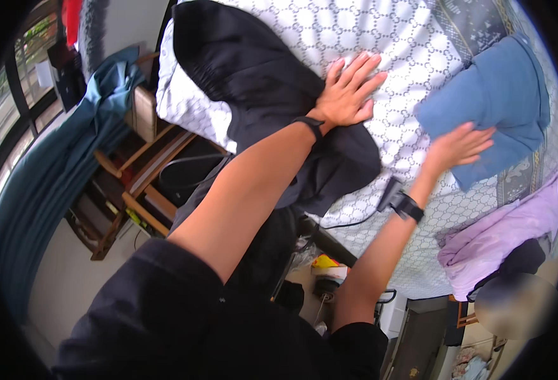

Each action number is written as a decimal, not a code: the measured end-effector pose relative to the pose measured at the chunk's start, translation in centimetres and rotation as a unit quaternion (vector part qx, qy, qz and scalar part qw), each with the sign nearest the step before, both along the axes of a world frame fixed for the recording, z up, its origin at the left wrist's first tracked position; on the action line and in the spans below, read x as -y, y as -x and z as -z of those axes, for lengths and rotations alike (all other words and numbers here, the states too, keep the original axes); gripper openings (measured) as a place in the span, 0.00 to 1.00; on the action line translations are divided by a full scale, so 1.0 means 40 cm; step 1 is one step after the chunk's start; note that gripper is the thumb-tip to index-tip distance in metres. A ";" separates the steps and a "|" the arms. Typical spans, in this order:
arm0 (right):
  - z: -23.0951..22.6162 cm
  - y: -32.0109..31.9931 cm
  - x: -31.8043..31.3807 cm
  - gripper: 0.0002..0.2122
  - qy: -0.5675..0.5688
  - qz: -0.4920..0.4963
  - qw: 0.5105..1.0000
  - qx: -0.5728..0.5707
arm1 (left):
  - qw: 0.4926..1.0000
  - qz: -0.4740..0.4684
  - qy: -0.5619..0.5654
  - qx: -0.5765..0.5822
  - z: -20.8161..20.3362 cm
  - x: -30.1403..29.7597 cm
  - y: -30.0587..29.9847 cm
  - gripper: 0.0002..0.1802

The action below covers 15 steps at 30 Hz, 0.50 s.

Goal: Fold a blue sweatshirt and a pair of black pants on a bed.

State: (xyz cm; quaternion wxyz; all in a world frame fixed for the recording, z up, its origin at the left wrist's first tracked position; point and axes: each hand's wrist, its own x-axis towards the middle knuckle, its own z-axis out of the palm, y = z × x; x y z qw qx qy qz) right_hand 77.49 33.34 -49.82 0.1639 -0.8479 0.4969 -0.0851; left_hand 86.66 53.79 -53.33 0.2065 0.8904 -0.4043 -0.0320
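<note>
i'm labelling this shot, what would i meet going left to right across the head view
Going by their middles: teal curtain → black garment → left hand → right hand → blue cloth, which also spreads behind the right hand.

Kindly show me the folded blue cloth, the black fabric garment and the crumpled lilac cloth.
Folded blue cloth [501, 94], head view: its upper surface.
Black fabric garment [267, 83], head view: its central part.
Crumpled lilac cloth [505, 231], head view: its middle folds.
</note>
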 end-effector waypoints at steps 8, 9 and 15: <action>-0.066 0.187 -0.221 0.26 -0.114 -0.091 0.989 -0.024 | 1.000 -0.002 -0.002 -0.001 0.014 -0.036 -0.004 0.31; -0.085 0.193 -0.225 0.24 -0.162 -0.112 0.980 0.006 | 1.000 0.003 0.002 0.000 0.011 -0.034 -0.004 0.31; -0.094 0.145 -0.233 0.21 -0.135 -0.100 0.986 0.004 | 1.000 -0.002 0.003 0.004 0.007 -0.024 -0.004 0.31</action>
